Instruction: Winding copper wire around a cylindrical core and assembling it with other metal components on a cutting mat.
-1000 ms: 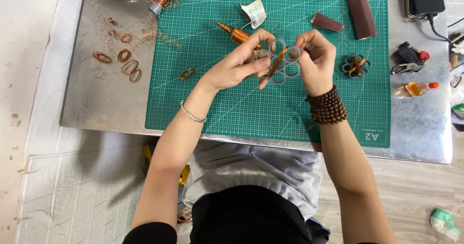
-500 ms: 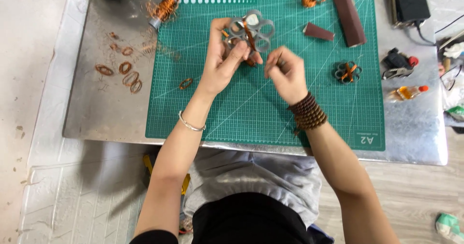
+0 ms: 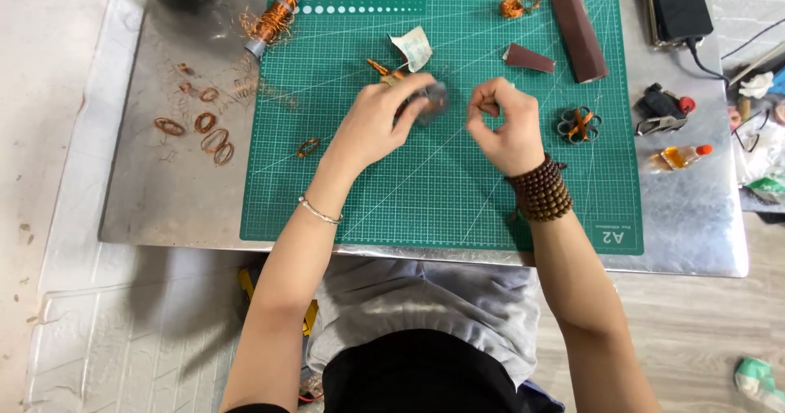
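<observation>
Left hand [image 3: 378, 123] grip closed around blurred ring piece [image 3: 429, 101]; right hand [image 3: 505, 127] fingertips pinched together.

The ring piece [image 3: 429, 101] is a small dark-grey cluster of loops, blurred so that its single rings cannot be counted — it sits in the fingertips of the left hand [image 3: 378, 123], lifted just above the green cutting mat [image 3: 441, 200], near the mat's upper middle. The right hand [image 3: 505, 123] is just beside it, fingers pinched together on something too thin to make out — possibly wire.
</observation>
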